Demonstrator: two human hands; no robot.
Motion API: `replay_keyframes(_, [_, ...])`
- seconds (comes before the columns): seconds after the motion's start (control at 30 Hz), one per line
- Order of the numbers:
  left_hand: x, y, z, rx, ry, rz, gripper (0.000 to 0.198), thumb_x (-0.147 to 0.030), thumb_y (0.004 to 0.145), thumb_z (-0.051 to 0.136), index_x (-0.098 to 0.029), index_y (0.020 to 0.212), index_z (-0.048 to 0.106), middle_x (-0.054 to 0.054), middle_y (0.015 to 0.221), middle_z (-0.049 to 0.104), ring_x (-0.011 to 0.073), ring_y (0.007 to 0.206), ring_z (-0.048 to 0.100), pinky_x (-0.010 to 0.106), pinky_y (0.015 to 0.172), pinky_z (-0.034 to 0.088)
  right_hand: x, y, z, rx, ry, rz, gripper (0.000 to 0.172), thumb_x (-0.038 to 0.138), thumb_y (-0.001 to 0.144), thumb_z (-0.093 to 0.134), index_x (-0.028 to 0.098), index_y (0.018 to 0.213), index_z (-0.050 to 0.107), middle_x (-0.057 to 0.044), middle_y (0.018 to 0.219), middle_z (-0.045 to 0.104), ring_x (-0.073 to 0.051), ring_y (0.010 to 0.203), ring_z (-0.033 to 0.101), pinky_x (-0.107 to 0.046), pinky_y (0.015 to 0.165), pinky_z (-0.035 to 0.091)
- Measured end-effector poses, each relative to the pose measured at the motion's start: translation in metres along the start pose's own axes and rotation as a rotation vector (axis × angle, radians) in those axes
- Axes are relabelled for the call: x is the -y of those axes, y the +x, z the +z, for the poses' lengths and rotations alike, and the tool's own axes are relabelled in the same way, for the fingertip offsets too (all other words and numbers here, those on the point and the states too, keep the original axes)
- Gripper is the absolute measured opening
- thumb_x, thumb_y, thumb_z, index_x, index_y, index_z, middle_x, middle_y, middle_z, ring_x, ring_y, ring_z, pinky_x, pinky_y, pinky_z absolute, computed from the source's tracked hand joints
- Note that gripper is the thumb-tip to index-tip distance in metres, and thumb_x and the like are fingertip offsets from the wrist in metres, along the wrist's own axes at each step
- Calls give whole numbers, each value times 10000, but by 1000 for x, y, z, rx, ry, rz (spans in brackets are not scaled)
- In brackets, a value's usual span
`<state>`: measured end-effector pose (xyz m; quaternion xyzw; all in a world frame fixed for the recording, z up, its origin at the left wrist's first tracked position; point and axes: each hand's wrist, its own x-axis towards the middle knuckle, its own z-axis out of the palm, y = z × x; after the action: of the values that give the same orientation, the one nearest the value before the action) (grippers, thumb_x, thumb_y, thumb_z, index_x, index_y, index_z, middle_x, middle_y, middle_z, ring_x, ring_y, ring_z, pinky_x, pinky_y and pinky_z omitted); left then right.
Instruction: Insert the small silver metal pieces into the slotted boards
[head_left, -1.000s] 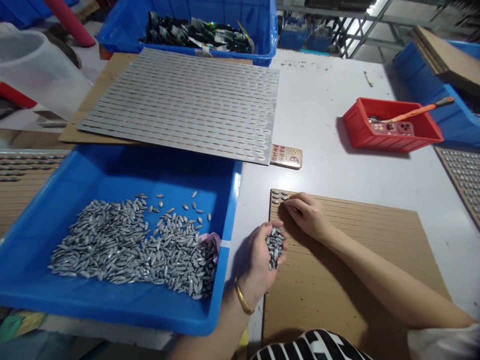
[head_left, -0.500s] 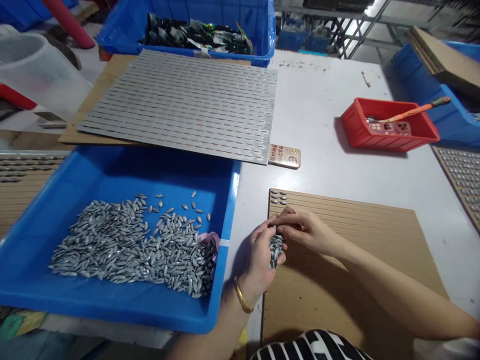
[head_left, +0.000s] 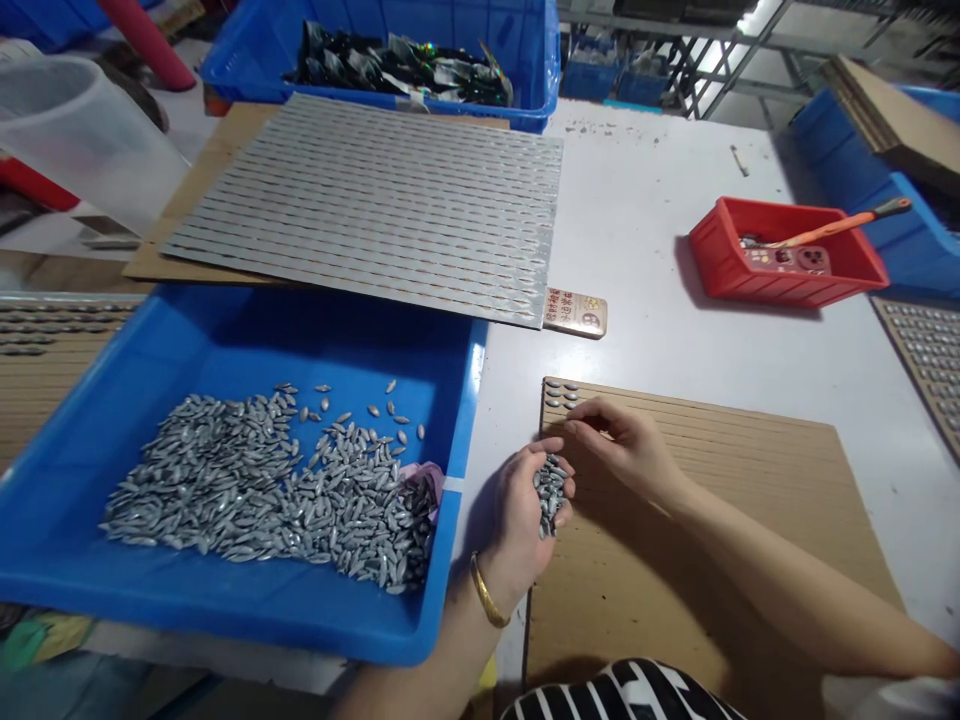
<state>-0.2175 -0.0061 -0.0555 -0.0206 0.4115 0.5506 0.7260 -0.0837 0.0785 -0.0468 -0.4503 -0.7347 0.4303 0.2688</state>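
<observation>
My left hand is cupped low at the edge of a blue plastic tray, shut on a handful of grey seed-shaped pieces. My right hand hovers just beside that handful, its fingertips pinched together over a slotted cardboard board. Whether those fingers hold a piece is hidden. A short stack of the same pieces lies in the board's top-left slots. A large loose pile fills the tray's middle, beside a crumpled pink cloth.
A silver sheet lined with pieces lies on cardboard beyond the tray. Behind it stands a blue crate of dark foil packets. On the white table sit a red tray holding an orange-handled tool and a small printed tin.
My right hand has moved from the handful in my left hand back toward the top-left of the board. My left hand has stayed nearly still.
</observation>
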Motion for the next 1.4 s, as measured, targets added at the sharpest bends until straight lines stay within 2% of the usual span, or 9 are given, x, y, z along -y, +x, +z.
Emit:
replay_keyframes(0.07, [0, -1, 1, -5, 22, 15, 317, -301, 749, 568, -165, 1035, 585, 11, 722, 565, 97, 537, 515, 178, 363, 258, -10, 3, 5, -27, -235, -137, 173, 294, 918, 506, 210, 944, 655, -69, 904, 683, -190, 810, 644, -336, 713, 535])
replay_keyframes(0.17, [-1, -3, 2, -6, 26, 20, 294, -284, 750, 562, -171, 1021, 564, 6, 716, 562, 96, 527, 509, 175, 365, 262, -21, 6, 13, -35, -444, -274, 240, 242, 942, 437, 215, 1006, 667, -83, 971, 686, -192, 848, 655, -327, 725, 543])
replay_keyframes(0.33, [0, -2, 1, 0, 14, 35, 248, -269, 762, 550, -190, 997, 535, 5, 709, 571, 104, 525, 509, 176, 356, 248, -21, 9, 17, 25, -652, -319, 286, 183, 952, 405, 184, 1059, 670, -101, 993, 673, -182, 834, 643, -288, 704, 517])
replay_keyframes(0.47, [2, -1, 0, 9, 30, 26, 246, -289, 759, 565, -168, 974, 571, 15, 715, 568, 103, 532, 513, 178, 358, 247, -20, 10, 16, 19, -783, -329, 298, 177, 940, 415, 180, 1070, 683, -105, 957, 659, -152, 719, 607, -246, 582, 457])
replay_keyframes(0.63, [2, 0, 0, -18, 18, 20, 311, -317, 746, 577, -154, 1009, 609, 18, 730, 567, 98, 535, 511, 183, 350, 253, -25, 10, 16, 16, -818, -356, 294, 171, 933, 430, 170, 1103, 670, -107, 969, 653, -157, 711, 595, -255, 567, 437])
replay_keyframes(0.87, [2, 0, -1, -11, 5, 8, 311, -297, 744, 571, -141, 1008, 626, 25, 737, 566, 98, 546, 510, 183, 356, 254, -24, 9, 15, 34, -874, -395, 287, 163, 920, 451, 174, 1116, 660, -105, 1007, 655, -180, 790, 607, -260, 601, 455])
replay_keyframes(1.13, [3, 0, -2, -10, -3, 15, 297, -301, 751, 563, -147, 997, 625, 17, 719, 566, 95, 537, 509, 185, 356, 250, -28, 10, 14, 47, -905, -406, 298, 147, 914, 445, 166, 1139, 639, -102, 1019, 654, -179, 765, 605, -269, 572, 441])
replay_keyframes(1.4, [4, 0, -1, -2, -13, 8, 363, -351, 776, 553, -127, 1049, 636, 22, 703, 560, 94, 533, 497, 184, 359, 255, -13, 8, 16, 75, -1024, -423, 287, 89, 854, 470, 152, 1077, 639, -110, 1008, 640, -193, 803, 581, -259, 531, 370])
